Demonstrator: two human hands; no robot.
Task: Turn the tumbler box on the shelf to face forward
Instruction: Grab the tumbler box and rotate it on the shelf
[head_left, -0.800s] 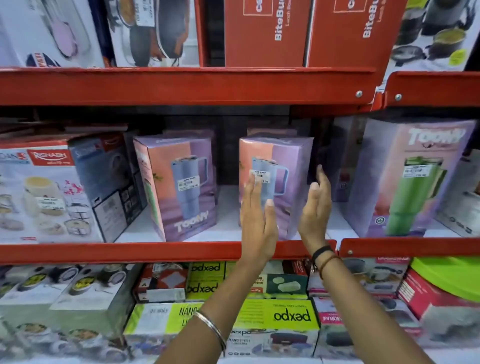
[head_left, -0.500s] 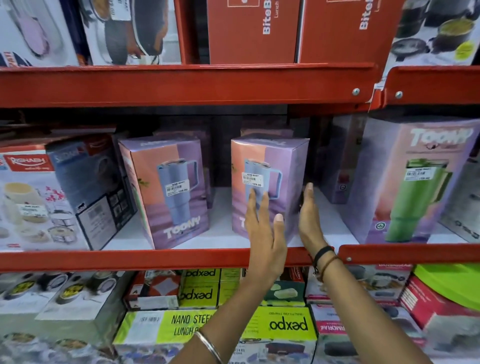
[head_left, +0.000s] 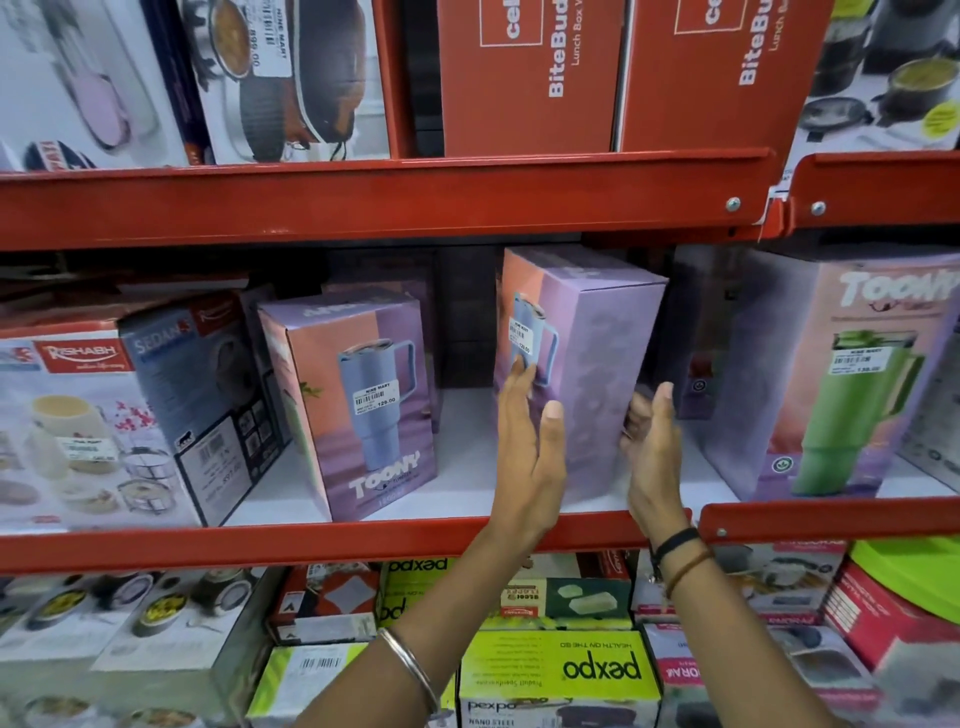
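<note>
A purple tumbler box (head_left: 597, 358) with a blue mug picture stands on the middle shelf (head_left: 291, 545), turned so its plain purple side faces me and the picture face points left. My left hand (head_left: 530, 457) presses flat on its left front corner, fingers on the picture face. My right hand (head_left: 652, 447) grips the box's right edge, fingers curled behind it. Both hands hold the box between them.
A second blue tumbler box (head_left: 358, 410) stands to the left, a green tumbler box (head_left: 831, 384) to the right, with white shelf floor between. A red shelf beam (head_left: 363, 202) runs overhead. Lunch box cartons (head_left: 556, 670) fill the shelf below.
Both hands closed onto the box and rotated it; its picture face, seen frontally before, now points left and the plain side faces me. The camera came closer.
</note>
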